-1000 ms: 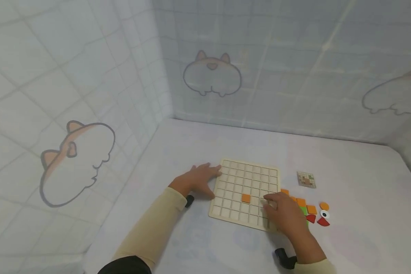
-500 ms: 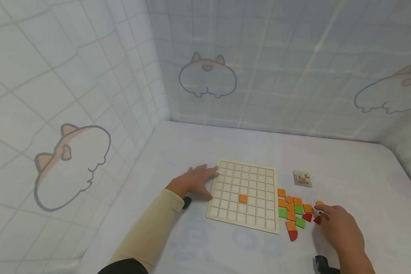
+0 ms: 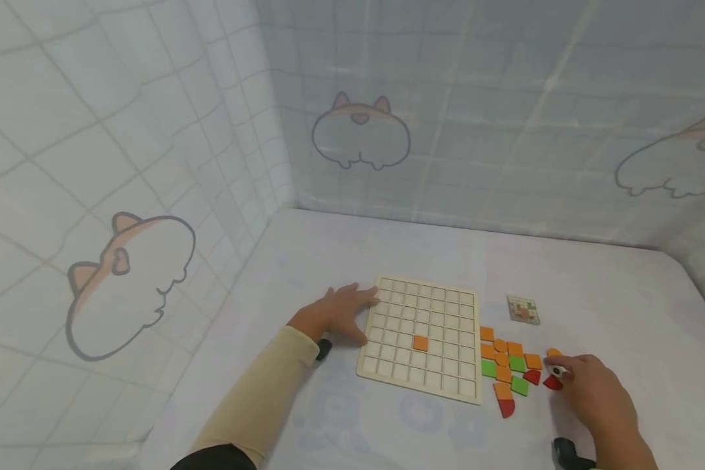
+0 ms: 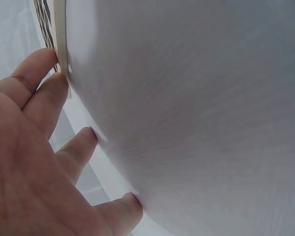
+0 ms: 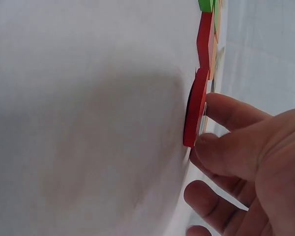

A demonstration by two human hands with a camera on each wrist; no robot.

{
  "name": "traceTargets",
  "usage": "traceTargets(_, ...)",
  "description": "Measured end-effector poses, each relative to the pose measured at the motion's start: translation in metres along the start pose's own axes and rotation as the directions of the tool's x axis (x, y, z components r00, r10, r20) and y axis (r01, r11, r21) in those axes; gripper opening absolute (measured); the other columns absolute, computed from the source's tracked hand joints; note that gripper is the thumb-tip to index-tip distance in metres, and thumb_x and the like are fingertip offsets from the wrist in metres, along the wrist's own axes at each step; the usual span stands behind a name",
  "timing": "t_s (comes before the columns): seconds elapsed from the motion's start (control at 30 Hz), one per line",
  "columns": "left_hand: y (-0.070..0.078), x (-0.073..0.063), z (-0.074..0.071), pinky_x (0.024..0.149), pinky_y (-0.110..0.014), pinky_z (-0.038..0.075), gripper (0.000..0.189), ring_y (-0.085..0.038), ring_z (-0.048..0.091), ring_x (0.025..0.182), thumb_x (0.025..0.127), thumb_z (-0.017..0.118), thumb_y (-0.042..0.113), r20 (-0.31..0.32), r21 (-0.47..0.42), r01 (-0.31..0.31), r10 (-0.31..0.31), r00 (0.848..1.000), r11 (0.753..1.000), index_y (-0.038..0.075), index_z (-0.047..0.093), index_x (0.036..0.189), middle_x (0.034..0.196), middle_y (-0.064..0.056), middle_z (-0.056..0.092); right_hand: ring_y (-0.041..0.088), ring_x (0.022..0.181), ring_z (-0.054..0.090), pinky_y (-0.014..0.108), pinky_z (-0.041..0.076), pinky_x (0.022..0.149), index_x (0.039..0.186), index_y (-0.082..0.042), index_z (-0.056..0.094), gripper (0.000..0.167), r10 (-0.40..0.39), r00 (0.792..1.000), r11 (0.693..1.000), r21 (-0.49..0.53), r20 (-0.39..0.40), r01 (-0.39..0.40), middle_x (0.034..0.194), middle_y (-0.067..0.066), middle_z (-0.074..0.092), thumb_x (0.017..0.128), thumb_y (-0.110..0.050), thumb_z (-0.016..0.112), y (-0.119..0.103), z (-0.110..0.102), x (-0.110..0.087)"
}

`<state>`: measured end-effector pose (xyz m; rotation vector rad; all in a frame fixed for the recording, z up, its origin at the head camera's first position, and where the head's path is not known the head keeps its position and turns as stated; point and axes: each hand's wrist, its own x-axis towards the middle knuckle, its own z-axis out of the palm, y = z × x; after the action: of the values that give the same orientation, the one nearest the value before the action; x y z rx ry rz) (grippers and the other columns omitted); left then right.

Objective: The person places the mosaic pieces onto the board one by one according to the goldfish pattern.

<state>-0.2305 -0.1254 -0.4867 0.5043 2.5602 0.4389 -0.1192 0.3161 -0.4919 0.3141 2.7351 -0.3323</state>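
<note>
My left hand (image 3: pixel 336 314), fingers spread, rests at the left edge of a pale wooden grid board (image 3: pixel 388 367). In the left wrist view two fingertips touch the board's side (image 4: pixel 61 34). One orange square tile (image 3: pixel 420 343) lies in a cell of the board. On the right, my right hand (image 3: pixel 600 395) pinches a white disc with a black eye dot (image 3: pixel 557 371) between thumb and index finger. Next to the disc are a red wedge tile (image 3: pixel 553 383) and an orange round tile (image 3: pixel 555 352), partly covered by the index finger.
Several orange tiles (image 3: pixel 515 349), green tiles (image 3: pixel 519 385) and red tiles (image 3: pixel 506 408) lie between the board and my right hand. Behind them is a small pattern card (image 3: pixel 523 309). Draped, tile-patterned walls (image 3: pixel 476 130) enclose the table at the back and sides.
My right hand has left the board's right side and moved right to the eye disc, uncovering the loose tiles. Over the last half second it barely moves. The left hand stays put.
</note>
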Motion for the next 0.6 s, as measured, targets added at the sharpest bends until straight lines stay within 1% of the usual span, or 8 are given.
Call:
traceTargets(0.2,0.0009,-0.0007,-0.0032,0.126,-0.063,0.006,0.096,-0.025,0.012,0.159,0.073,0.087,0.042,-0.004,0.002,-0.003,0.003,1.0,1.0,0.031,0.041,0.156,0.168,0.011,0.025,0.049,0.104,0.055,0.066,0.05,0.093,0.134,-0.001,0.063,0.046,-0.022,0.999,0.999,0.029,0.028,0.021,0.119,0.036,0.056,0.088,0.001,0.069,0.0039,0.0007,-0.0005)
traceTargets(0.3,0.0002,-0.0006,-0.0035,0.126,-0.062,0.006,0.096,-0.025,0.011,0.159,0.073,0.087,0.042,-0.005,0.002,-0.002,0.002,1.0,1.0,0.032,0.041,0.157,0.168,0.011,0.025,0.048,0.104,0.055,0.065,0.051,0.092,0.134,-0.002,0.063,0.047,-0.025,0.999,0.999,0.042,0.045,0.023,0.12,0.036,0.056,0.088,0.002,0.069,0.0051,0.001,-0.0012)
traceTargets(0.5,-0.0028,-0.0006,-0.0034,0.125,-0.063,0.007,0.099,-0.024,0.011,0.159,0.072,0.088,0.043,-0.014,0.009,-0.002,0.002,1.0,1.0,0.033,0.038,0.158,0.168,0.011,0.025,0.047,0.1,0.057,0.063,0.054,0.089,0.131,-0.002,0.066,0.046,-0.062,0.997,0.998,0.005,0.038,0.061,0.115,0.034,0.06,0.086,0.001,0.073,0.0038,-0.0007,-0.0013)
traceTargets(0.6,-0.0036,-0.0006,-0.0033,0.125,-0.063,0.006,0.099,-0.024,0.011,0.159,0.072,0.088,0.043,-0.017,0.006,0.002,-0.002,1.0,1.0,0.033,0.038,0.157,0.168,0.011,0.025,0.047,0.101,0.057,0.064,0.053,0.091,0.129,0.001,0.066,0.043,-0.055,0.998,0.998,0.025,0.031,0.054,0.115,0.034,0.059,0.086,0.0,0.073,0.0011,-0.001,-0.0025)
